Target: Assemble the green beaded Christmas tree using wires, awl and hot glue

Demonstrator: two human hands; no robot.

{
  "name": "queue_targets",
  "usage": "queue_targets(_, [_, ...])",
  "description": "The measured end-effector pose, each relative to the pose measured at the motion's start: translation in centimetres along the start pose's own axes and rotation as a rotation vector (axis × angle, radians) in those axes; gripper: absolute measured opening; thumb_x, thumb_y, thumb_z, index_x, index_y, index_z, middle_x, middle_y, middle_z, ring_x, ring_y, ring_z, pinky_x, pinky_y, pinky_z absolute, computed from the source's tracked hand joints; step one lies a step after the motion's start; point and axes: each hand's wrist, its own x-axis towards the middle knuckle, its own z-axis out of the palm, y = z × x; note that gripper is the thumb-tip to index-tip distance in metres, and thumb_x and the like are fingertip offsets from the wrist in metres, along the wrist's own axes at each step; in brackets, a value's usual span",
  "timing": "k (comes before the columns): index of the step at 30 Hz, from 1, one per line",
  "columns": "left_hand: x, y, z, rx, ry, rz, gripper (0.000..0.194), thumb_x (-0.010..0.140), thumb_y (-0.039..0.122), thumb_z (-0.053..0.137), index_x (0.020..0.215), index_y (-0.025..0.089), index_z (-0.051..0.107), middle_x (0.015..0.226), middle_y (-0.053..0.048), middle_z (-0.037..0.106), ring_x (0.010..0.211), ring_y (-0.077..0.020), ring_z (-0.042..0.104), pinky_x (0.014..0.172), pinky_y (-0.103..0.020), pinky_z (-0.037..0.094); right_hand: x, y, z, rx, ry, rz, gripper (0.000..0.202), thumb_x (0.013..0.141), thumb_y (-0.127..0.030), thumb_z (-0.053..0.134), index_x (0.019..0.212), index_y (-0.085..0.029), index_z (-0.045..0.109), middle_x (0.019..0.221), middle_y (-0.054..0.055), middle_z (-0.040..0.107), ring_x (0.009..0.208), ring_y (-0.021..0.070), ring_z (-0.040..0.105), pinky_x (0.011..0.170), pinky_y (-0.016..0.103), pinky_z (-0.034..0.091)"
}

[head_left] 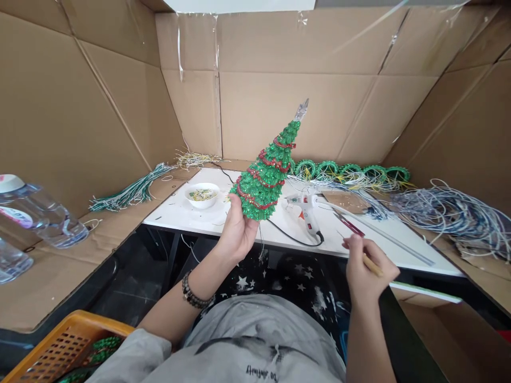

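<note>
A small green beaded Christmas tree [261,183] with red garland and a clear tip is tilted to the right in my left hand [238,231], which grips its base. Thin wires hang below the base. My right hand [369,263] is closed around a wooden-handled tool [372,265], whose thin tip points up and left. Between the two hands a white glue gun [309,213] lies on the white table, its cord curving leftward. Red-handled tweezers [349,223] lie just above my right hand.
A white bowl [202,196] of small pieces stands on the white table [327,242]. Wire bundles [455,213], green rings [351,170] and a clear glue stick [399,246] lie right. Bottles [48,218] and an orange basket [59,351] are left. Cardboard walls [287,106] surround the table.
</note>
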Motion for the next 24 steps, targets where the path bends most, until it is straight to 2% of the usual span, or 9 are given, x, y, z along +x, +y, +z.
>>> queue_targets(3, [0.1, -0.1, -0.2, 0.016, -0.006, 0.01, 0.049, 0.103, 0.046, 0.038, 0.142, 0.023, 0.056, 0.13, -0.006, 0.072, 0.127, -0.0148, 0.064, 0.113, -0.026, 0.046, -1.1, -2.7, -1.2, 0.071, 0.062, -0.052, 0.043, 0.095, -0.042, 0.052, 0.064, -0.016, 0.068, 0.056, 0.003, 0.064, 0.058, 0.014, 0.062, 0.062, 0.028, 0.044])
queue_targets(6, [0.1, -0.2, -0.4, 0.03, -0.024, 0.024, 0.045, 0.102, 0.044, 0.045, 0.139, 0.024, 0.059, 0.127, -0.006, 0.074, 0.125, -0.0158, 0.065, 0.112, -0.028, 0.047, -1.7, -6.5, -2.4, 0.389, 0.078, -0.013, 0.035, 0.094, -0.034, 0.055, 0.067, -0.015, 0.068, 0.055, 0.0, 0.061, 0.05, 0.0122, 0.058, 0.05, 0.026, 0.043])
queue_targets(9, [0.0, -0.4, -0.6, 0.065, -0.081, 0.058, 0.044, 0.096, 0.044, 0.058, 0.135, 0.023, 0.062, 0.123, -0.007, 0.076, 0.124, -0.0185, 0.066, 0.111, -0.031, 0.048, -1.4, -10.6, -2.8, 0.696, -0.06, -0.075, 0.019, 0.089, -0.029, 0.064, 0.076, -0.016, 0.066, 0.065, 0.0, 0.069, 0.05, 0.0125, 0.062, 0.045, 0.024, 0.047])
queue_targets(12, [-0.1, -0.6, -0.8, 0.113, -0.134, 0.095, 0.051, 0.086, 0.051, 0.07, 0.128, 0.023, 0.067, 0.117, -0.007, 0.078, 0.124, -0.0211, 0.066, 0.11, -0.032, 0.049, -0.6, -13.7, -1.8, 0.751, -0.18, -0.18, 0.016, 0.086, -0.025, 0.071, 0.073, -0.018, 0.063, 0.067, -0.001, 0.071, 0.054, 0.011, 0.065, 0.049, 0.022, 0.049])
queue_targets(15, [-0.1, -0.7, -1.1, 0.172, -0.166, 0.125, 0.06, 0.074, 0.059, 0.076, 0.122, 0.023, 0.07, 0.112, -0.007, 0.079, 0.124, -0.0224, 0.066, 0.107, -0.031, 0.051, 0.3, -15.0, -0.3, 0.709, -0.25, -0.206, 0.018, 0.087, -0.025, 0.071, 0.072, -0.019, 0.062, 0.069, -0.002, 0.071, 0.058, 0.0093, 0.066, 0.054, 0.021, 0.05])
queue_targets(18, [-0.1, -0.6, -1.4, 0.223, -0.198, 0.149, 0.063, 0.068, 0.063, 0.078, 0.116, 0.022, 0.072, 0.106, -0.008, 0.08, 0.122, -0.0245, 0.067, 0.105, -0.033, 0.052, 0.7, -15.3, 0.9, 0.71, -0.312, -0.225, 0.021, 0.088, -0.027, 0.07, 0.072, -0.02, 0.059, 0.068, -0.002, 0.071, 0.057, 0.0088, 0.065, 0.052, 0.02, 0.049])
queue_targets(24, [-0.1, -0.7, -1.7, 0.276, -0.27, 0.187, 0.059, 0.068, 0.064, 0.079, 0.108, 0.02, 0.074, 0.103, -0.01, 0.079, 0.115, -0.0269, 0.07, 0.101, -0.038, 0.054, 0.9, -15.8, 1.0, 0.627, -0.288, -0.319, 0.026, 0.088, -0.028, 0.07, 0.069, -0.019, 0.056, 0.063, -0.004, 0.067, 0.058, 0.0073, 0.063, 0.054, 0.019, 0.049])
